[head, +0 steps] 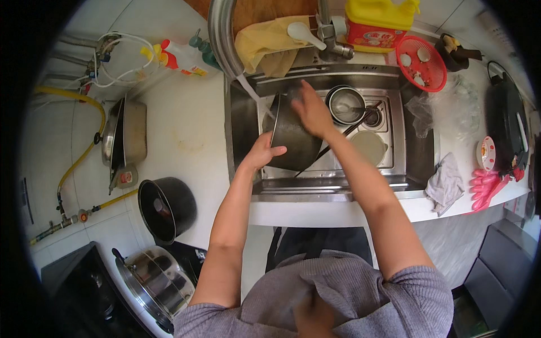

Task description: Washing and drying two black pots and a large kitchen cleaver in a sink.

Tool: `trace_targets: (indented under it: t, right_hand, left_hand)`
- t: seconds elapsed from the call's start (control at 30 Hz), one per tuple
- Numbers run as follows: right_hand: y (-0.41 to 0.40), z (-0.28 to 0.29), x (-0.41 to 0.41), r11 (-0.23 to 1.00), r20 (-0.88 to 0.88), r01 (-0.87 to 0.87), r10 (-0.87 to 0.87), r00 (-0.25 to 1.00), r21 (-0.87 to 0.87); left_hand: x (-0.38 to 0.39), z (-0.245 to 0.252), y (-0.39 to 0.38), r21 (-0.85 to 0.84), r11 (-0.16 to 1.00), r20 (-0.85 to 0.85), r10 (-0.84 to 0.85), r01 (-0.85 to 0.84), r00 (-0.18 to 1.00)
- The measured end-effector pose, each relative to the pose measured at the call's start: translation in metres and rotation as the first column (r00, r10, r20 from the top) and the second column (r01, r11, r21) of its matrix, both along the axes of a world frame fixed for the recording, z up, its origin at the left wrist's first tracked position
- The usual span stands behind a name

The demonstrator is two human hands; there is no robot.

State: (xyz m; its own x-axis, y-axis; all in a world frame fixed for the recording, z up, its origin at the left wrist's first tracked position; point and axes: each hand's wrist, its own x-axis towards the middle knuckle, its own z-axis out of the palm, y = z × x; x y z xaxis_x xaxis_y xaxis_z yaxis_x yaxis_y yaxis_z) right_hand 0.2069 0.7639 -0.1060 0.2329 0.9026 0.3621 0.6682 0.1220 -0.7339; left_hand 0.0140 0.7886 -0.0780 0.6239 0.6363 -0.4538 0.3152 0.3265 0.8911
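Note:
A dark metal pot [296,137] is tilted on its side over the stainless steel sink [418,156], its mouth turned left. My left hand [263,152] grips its near rim, thumb on the outer wall. At the pot's far side is my right hand [311,110], blurred, fingers at the outer wall; whether something is under them cannot be told. Water [253,93] runs from the curved metal faucet [222,38] into the pot's mouth. To the right in the sink are stacked metal bowls [347,105], dark chopsticks [325,150] and a pale round lid or dish [368,148].
A red plastic basket [422,63] with eggshells stands beyond the sink's right corner. A grey rag [446,183] and pink gloves [486,190] lie on the right counter. Leftward are a black inner pot [181,211] and a large steel pot [156,283].

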Motion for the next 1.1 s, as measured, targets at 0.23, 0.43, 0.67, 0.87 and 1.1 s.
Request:
trace_targets:
  t: [0.23, 0.43, 0.67, 0.87, 1.1]
  right_hand:
    - [-0.015, 0.002, -0.036, 0.983, 0.001, -0.177, 0.177, 0.984, 0.046]
    - [0.028, 0.028, -0.055, 0.940, 0.052, -0.226, 0.247, 0.968, -0.254]
    - [0.015, 0.002, -0.072, 0.998, 0.220, -0.064, 0.058, 0.974, 0.019]
    - [0.029, 0.000, -0.027, 0.993, 0.168, 0.113, -0.119, 0.979, 0.041]
    - [-0.024, 0.000, -0.078, 0.991, 0.160, -0.133, 0.136, 0.978, -0.027]
  left_hand:
    - [-0.019, -0.002, 0.005, 0.185, 0.983, -0.160, 0.014, 0.016, 0.987]
    - [-0.034, -0.005, 0.015, 0.039, 0.959, 0.055, 0.277, -0.279, 0.959]
    - [-0.022, -0.023, 0.018, -0.251, 0.792, 0.153, 0.601, -0.557, 0.785]
    - [0.019, -0.014, 0.017, -0.337, 0.636, 0.142, 0.763, -0.694, 0.631]
    - [0.009, -0.028, 0.039, -0.596, 0.391, 0.078, 0.898, -0.702, 0.433]
